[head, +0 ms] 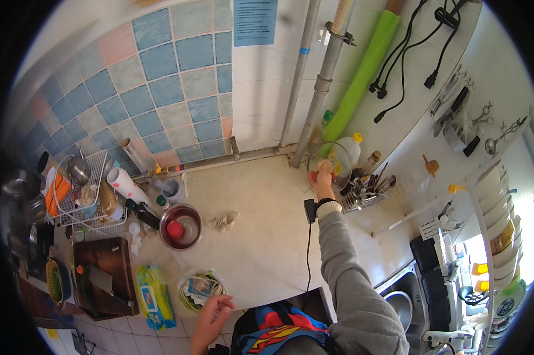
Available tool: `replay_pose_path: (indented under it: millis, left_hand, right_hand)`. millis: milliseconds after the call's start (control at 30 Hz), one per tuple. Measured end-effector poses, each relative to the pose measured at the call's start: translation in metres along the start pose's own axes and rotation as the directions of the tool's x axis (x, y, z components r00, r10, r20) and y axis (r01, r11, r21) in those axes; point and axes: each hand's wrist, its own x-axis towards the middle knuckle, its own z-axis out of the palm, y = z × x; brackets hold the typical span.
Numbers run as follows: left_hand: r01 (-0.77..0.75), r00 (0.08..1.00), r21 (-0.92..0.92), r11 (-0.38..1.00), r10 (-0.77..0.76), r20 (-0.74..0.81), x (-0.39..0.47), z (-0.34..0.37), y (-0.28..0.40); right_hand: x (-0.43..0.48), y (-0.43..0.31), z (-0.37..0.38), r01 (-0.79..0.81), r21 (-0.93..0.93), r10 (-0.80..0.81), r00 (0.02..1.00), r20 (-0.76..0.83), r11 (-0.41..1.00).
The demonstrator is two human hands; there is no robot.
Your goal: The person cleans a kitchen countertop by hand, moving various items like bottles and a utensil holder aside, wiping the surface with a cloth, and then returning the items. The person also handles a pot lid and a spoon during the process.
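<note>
My right hand (323,176) is stretched out to the back right of the countertop, at a round glass lid (345,153) that leans in front of a white plastic jug with a yellow cap (355,144); its fingers partly cover the lid's middle. My left hand (214,313) is near the counter's front edge with fingers loosely bent, beside a round container (218,277) with bundled items inside. A metal bowl (196,237) with a red round item (175,229) stands left of the middle. A crumpled pale cloth (225,221) lies right of that bowl.
To the left are a wooden cutting board (127,266) with a cleaver (102,279), a yellow-green wipes pack (158,306), a dark bottle (147,216) and a wire rack (99,177). Cutlery (360,193) stands right of my right hand, with a sink (420,284) at lower right.
</note>
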Motion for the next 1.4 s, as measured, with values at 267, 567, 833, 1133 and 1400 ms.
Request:
replay_pose_path:
  millis: [267, 567, 833, 1133, 1400]
  left_hand:
    - [-0.052, 0.994, -0.012, 0.999, 0.050, -0.100, -0.007, -0.015, 0.008]
    - [0.025, 0.892, 0.092, 0.995, 0.019, -0.451, -0.067, -0.070, -0.002]
    - [0.074, 0.847, 0.078, 0.994, -0.022, -0.532, -0.092, -0.088, -0.035]
    - [0.106, 0.833, -0.032, 0.994, -0.107, -0.542, -0.096, -0.103, -0.048]
    - [0.182, 0.807, -0.049, 0.982, -0.178, -0.564, -0.086, -0.111, -0.065]
  right_hand:
    - [-0.007, -0.008, -0.008, 0.054, -0.099, -0.053, 0.998, 0.017, 0.994]
    - [-0.214, 0.037, -0.009, 0.861, -0.412, -0.036, 0.441, 0.897, 0.298]
    - [-0.225, 0.166, 0.077, 0.989, -0.141, 0.104, 0.136, 0.985, 0.040]
    - [-0.188, 0.186, 0.025, 0.730, -0.601, 0.095, 0.608, 0.789, 0.325]
    - [-0.076, 0.162, 0.130, 0.747, -0.665, -0.443, 0.595, 0.670, -0.002]
